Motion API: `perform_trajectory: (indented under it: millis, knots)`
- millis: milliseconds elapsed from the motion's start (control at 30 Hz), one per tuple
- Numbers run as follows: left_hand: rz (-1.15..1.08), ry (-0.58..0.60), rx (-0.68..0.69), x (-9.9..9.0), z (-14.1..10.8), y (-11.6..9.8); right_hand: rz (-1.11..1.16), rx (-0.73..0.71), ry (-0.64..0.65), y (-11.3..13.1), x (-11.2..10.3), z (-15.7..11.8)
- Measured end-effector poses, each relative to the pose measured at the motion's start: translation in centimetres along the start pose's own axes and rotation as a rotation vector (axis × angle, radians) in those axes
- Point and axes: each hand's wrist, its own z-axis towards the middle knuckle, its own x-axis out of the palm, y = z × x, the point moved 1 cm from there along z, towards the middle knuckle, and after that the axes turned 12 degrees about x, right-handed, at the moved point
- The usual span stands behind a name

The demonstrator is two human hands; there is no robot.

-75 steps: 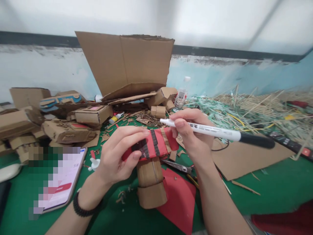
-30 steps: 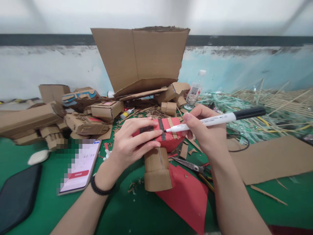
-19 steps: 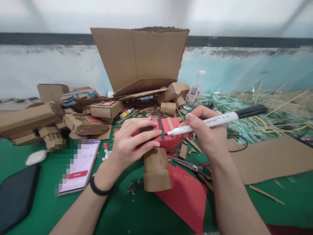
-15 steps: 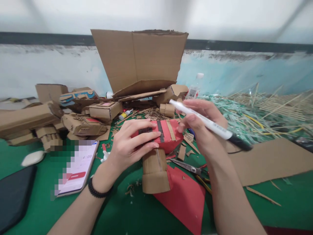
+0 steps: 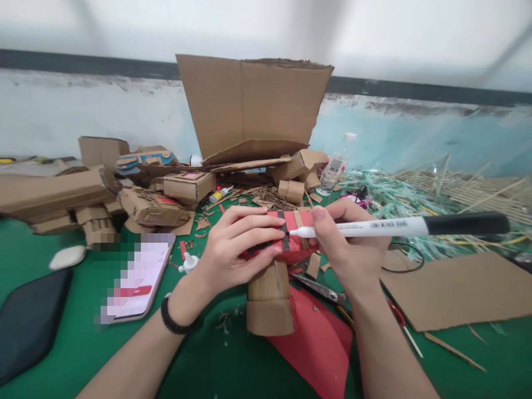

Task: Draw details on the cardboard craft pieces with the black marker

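Note:
A red-covered cardboard model (image 5: 296,223) with a plain brown cardboard stem (image 5: 270,302) sits in front of me. Across its red top run a black strip (image 5: 285,242) and a bare tan strip (image 5: 302,221). My left hand (image 5: 243,238) is wrapped over the model's left side, fingers pressed on it. In my right hand (image 5: 349,238) is a white marker pen (image 5: 374,227) with a black end, held nearly level. Its tip meets the black strip, close to my left fingertips. My left hand hides the model's left part.
Scissors (image 5: 320,289) and red paper (image 5: 320,338) lie under and beside the model. A phone (image 5: 147,277) and dark case (image 5: 33,321) are on the left. Cardboard models (image 5: 153,209) stand behind, with a bottle (image 5: 334,169), cardboard sheet (image 5: 465,291) and sticks (image 5: 465,188) at right.
The marker has swung from a slant above the model to nearly level, its tip lowered onto the black strip. My left hand still grips the model. The view has shifted slightly.

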Motion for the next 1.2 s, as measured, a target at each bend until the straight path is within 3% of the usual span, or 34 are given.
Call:
perform_trajectory:
  millis: [600, 800, 1200]
  knots:
    - [0.003, -0.018, 0.005, 0.08, 0.01, 0.06, -0.032, 0.089, -0.022, 0.82, 0.13, -0.45]
    - [-0.001, -0.003, -0.005, 0.09, -0.08, 0.13, -0.001, 0.087, 0.063, 0.52, -0.28, -0.42]
    - [-0.008, 0.009, -0.002, -0.05, -0.13, 0.17, 0.002, 0.103, 0.095, -0.01, -0.62, -0.28]
